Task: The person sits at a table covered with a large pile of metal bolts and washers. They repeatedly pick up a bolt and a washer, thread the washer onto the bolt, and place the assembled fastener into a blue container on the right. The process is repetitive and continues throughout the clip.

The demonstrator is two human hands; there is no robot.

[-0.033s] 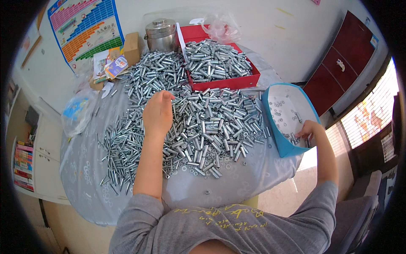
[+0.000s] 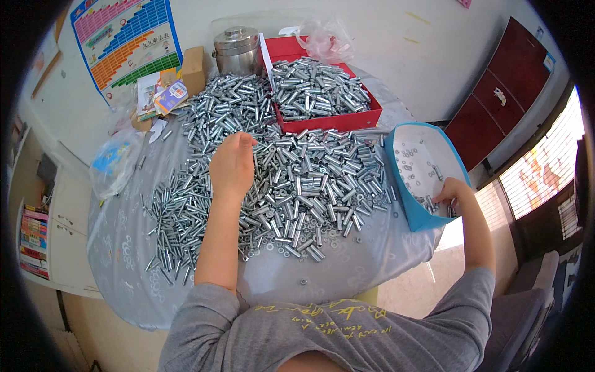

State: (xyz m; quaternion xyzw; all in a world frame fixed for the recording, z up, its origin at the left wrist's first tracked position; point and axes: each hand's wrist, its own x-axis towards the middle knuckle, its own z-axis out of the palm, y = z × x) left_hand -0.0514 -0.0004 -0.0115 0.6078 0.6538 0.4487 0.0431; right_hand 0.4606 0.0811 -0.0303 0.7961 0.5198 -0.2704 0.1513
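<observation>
My left hand (image 2: 232, 164) is over the middle of a big heap of metal sleeves and bolts (image 2: 297, 186). Its back faces me and its fingers curve away, mostly hidden, so whether it holds a piece does not show. On the right, my right hand (image 2: 454, 191) reaches inside a blue box with a white lining (image 2: 427, 139). Its fingers are bent and closed low at the near end, beside a few metal sleeves (image 2: 429, 203). What lies between them is hidden. Small rings or nuts (image 2: 409, 161) are scattered on the box bottom.
A red box (image 2: 331, 123) full of metal sleeves stands at the back, beside a steel pot (image 2: 237, 53). Cards and a carton (image 2: 193, 71) lie back left, near a plastic bag (image 2: 114, 158). The table (image 2: 266, 285) has a grey cloth; one nut (image 2: 303, 282) lies near its front edge.
</observation>
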